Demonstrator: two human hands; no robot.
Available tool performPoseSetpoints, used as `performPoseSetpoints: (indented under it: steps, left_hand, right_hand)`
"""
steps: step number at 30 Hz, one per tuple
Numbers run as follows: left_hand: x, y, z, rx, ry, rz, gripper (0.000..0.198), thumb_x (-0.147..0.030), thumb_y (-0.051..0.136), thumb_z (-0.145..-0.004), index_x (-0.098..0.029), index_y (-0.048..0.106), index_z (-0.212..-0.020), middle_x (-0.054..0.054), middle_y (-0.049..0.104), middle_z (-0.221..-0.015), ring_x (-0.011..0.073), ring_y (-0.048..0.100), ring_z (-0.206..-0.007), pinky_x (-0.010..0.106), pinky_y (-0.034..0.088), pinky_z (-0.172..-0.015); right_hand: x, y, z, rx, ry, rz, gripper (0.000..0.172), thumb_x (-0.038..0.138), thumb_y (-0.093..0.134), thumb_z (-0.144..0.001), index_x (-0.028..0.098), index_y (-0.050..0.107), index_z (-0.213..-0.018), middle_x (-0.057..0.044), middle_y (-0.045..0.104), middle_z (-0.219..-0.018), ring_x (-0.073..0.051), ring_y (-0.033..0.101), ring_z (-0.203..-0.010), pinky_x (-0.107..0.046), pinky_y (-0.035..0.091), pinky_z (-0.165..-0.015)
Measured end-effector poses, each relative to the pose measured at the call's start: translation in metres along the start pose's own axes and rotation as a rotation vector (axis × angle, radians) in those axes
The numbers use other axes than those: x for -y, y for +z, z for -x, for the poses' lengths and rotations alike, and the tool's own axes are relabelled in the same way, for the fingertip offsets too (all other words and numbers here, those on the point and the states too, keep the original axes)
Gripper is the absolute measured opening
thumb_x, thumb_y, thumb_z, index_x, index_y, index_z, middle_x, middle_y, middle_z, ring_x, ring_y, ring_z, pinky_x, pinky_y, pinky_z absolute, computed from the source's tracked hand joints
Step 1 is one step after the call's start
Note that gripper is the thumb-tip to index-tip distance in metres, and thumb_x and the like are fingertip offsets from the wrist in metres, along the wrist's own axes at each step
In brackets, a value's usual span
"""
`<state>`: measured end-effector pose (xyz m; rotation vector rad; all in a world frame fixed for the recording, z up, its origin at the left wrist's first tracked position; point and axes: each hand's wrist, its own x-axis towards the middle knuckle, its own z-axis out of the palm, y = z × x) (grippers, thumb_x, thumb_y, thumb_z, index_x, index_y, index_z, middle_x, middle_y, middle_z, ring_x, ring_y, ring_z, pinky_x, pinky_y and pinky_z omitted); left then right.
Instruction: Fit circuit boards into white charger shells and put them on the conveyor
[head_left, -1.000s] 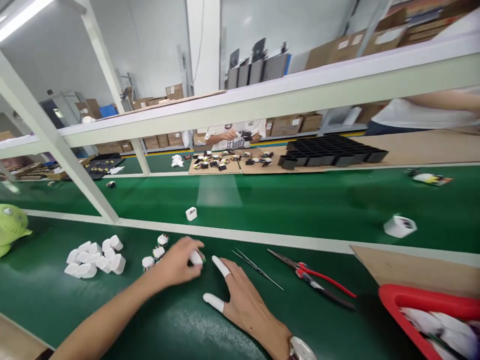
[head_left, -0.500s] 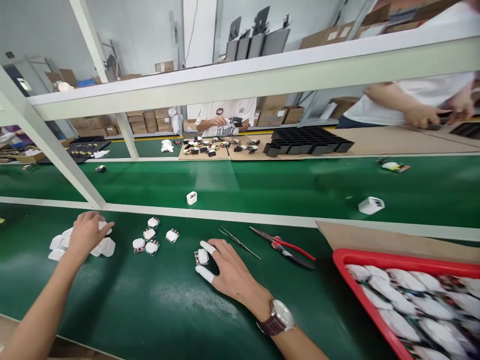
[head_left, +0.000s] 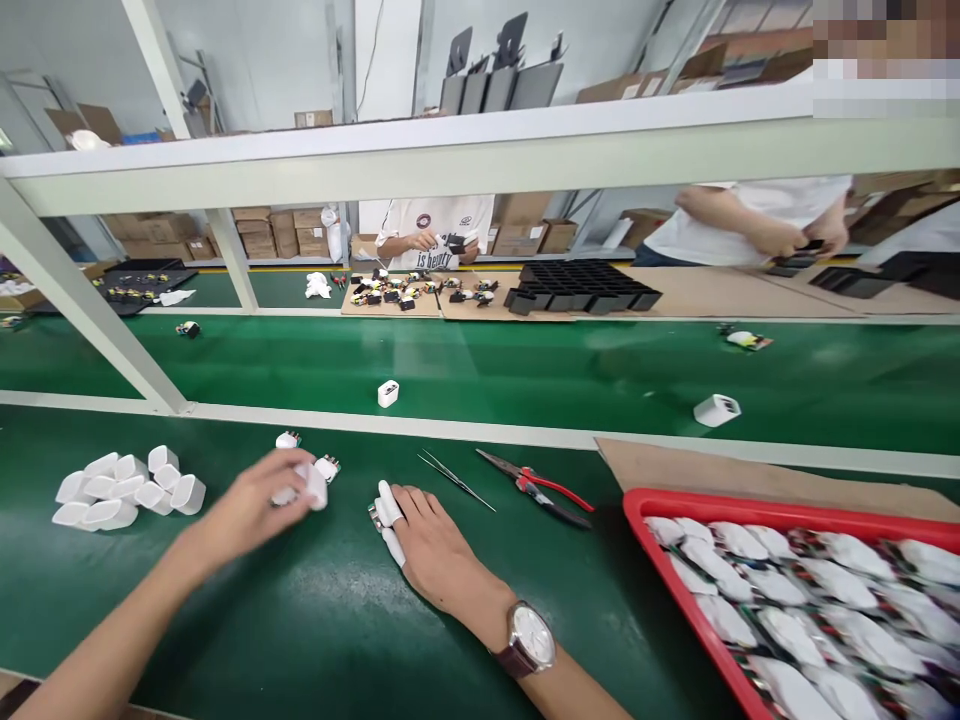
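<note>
My left hand (head_left: 259, 505) holds a white plastic shell (head_left: 315, 486) between thumb and fingers, above several small circuit pieces (head_left: 327, 468) with white tops that it partly hides. At the left, several white shells (head_left: 109, 514) lie in a group. My right hand (head_left: 427, 540), with white covers on its thumb and a finger, rests on the green surface and grips a small circuit piece (head_left: 377, 516) between them. Metal tweezers (head_left: 457, 480) and red-handled pliers (head_left: 536, 485) lie to the right of that hand.
A red tray (head_left: 694, 630) full of white-wrapped parts stands at the right, beside cardboard (head_left: 675, 465). Two white housings (head_left: 388, 393) sit on the green belt (head_left: 525, 360). A slanted frame post rises at left; people work across the belt.
My left hand has moved right from the group of shells, with one shell now in it. My right thumb and finger have closed on the circuit piece. The camera view has shifted slightly.
</note>
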<state>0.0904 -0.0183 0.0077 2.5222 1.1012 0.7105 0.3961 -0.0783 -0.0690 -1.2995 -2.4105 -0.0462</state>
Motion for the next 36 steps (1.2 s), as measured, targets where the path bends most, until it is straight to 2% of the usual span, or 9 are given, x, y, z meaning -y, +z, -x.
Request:
performPoseSetpoints:
  steps: [2, 4, 9, 13, 18, 22, 26, 32, 36]
  left_hand:
    - [-0.025, 0.029, -0.004, 0.117, 0.059, 0.102, 0.009, -0.031, 0.063, -0.102, -0.026, 0.070, -0.105, 0.010, 0.065, -0.139, 0.0252, 0.067, -0.125, 0.036, 0.055, -0.107]
    - [-0.033, 0.052, -0.005, 0.160, 0.052, 0.173, 0.018, -0.030, 0.067, -0.100, -0.026, 0.064, -0.117, 0.011, 0.062, -0.142, 0.0266, 0.065, -0.128, 0.038, 0.055, -0.108]
    - [-0.019, 0.081, 0.005, 0.077, -0.076, 0.288, 0.075, -0.036, 0.086, -0.086, -0.031, 0.046, -0.149, 0.013, 0.058, -0.147, 0.0329, 0.060, -0.137, 0.049, 0.054, -0.113]
    - [-0.013, 0.095, 0.014, 0.015, -0.173, 0.314, 0.072, -0.033, 0.078, -0.092, -0.033, 0.041, -0.155, 0.011, 0.060, -0.150, 0.0313, 0.065, -0.133, 0.050, 0.055, -0.112]
    - [-0.019, 0.101, 0.017, -0.048, -0.063, 0.288, 0.068, -0.028, 0.071, -0.098, -0.034, 0.038, -0.157, 0.010, 0.064, -0.145, 0.0298, 0.064, -0.133, 0.050, 0.055, -0.113]
    - [-0.021, 0.099, 0.016, -0.071, 0.009, 0.276, 0.068, -0.025, 0.068, -0.101, -0.036, 0.035, -0.159, 0.010, 0.065, -0.142, 0.0284, 0.064, -0.132, 0.047, 0.056, -0.111]
    - [-0.022, 0.098, 0.016, -0.057, 0.012, 0.257, 0.065, -0.026, 0.067, -0.102, -0.035, 0.035, -0.159, 0.010, 0.064, -0.141, 0.0289, 0.064, -0.131, 0.048, 0.055, -0.111]
    - [-0.023, 0.098, 0.016, -0.027, 0.013, 0.241, 0.067, -0.023, 0.064, -0.103, -0.035, 0.031, -0.160, 0.011, 0.062, -0.142, 0.0278, 0.062, -0.132, 0.046, 0.054, -0.112]
    - [-0.021, 0.099, 0.015, 0.003, 0.019, 0.232, 0.067, -0.021, 0.064, -0.103, -0.034, 0.031, -0.160, 0.011, 0.061, -0.143, 0.0266, 0.061, -0.133, 0.045, 0.053, -0.113]
  right_hand:
    - [-0.004, -0.004, 0.002, -0.021, 0.023, -0.093, 0.052, 0.014, 0.050, -0.101, 0.014, 0.044, -0.153, -0.018, 0.064, -0.129, -0.033, 0.060, -0.115, -0.054, 0.057, -0.100]
    - [-0.009, -0.011, 0.003, -0.025, 0.029, -0.196, 0.059, 0.016, 0.053, -0.102, 0.015, 0.036, -0.158, -0.016, 0.064, -0.129, -0.031, 0.061, -0.114, -0.053, 0.058, -0.099]
    - [-0.018, -0.016, 0.002, -0.037, -0.017, -0.292, 0.045, 0.015, 0.051, -0.104, 0.025, 0.048, -0.147, -0.012, 0.066, -0.125, -0.029, 0.063, -0.113, -0.050, 0.060, -0.094]
    - [-0.016, -0.014, -0.001, -0.180, 0.042, -0.305, 0.039, 0.017, 0.053, -0.102, 0.023, 0.050, -0.141, -0.011, 0.068, -0.117, -0.029, 0.066, -0.106, -0.047, 0.062, -0.089]
    - [-0.003, -0.021, -0.001, -0.331, 0.009, -0.367, 0.049, 0.014, 0.060, -0.099, 0.028, 0.046, -0.145, -0.011, 0.067, -0.123, -0.029, 0.065, -0.111, -0.049, 0.060, -0.093]
    - [0.006, -0.021, 0.003, -0.269, -0.076, -0.315, 0.057, 0.009, 0.060, -0.098, 0.024, 0.044, -0.150, -0.014, 0.066, -0.129, -0.031, 0.063, -0.115, -0.051, 0.060, -0.094]
    - [0.008, -0.016, 0.006, -0.225, -0.081, -0.267, 0.059, 0.010, 0.058, -0.098, 0.021, 0.042, -0.153, -0.016, 0.065, -0.132, -0.034, 0.060, -0.119, -0.055, 0.059, -0.097]
    - [0.009, -0.016, 0.005, -0.209, -0.093, -0.241, 0.054, 0.009, 0.060, -0.097, 0.021, 0.047, -0.148, -0.015, 0.064, -0.131, -0.034, 0.060, -0.117, -0.054, 0.059, -0.096]
    - [0.008, -0.011, 0.005, -0.174, -0.109, -0.238, 0.050, 0.007, 0.062, -0.095, 0.016, 0.051, -0.143, -0.018, 0.062, -0.132, -0.035, 0.058, -0.117, -0.055, 0.057, -0.100]
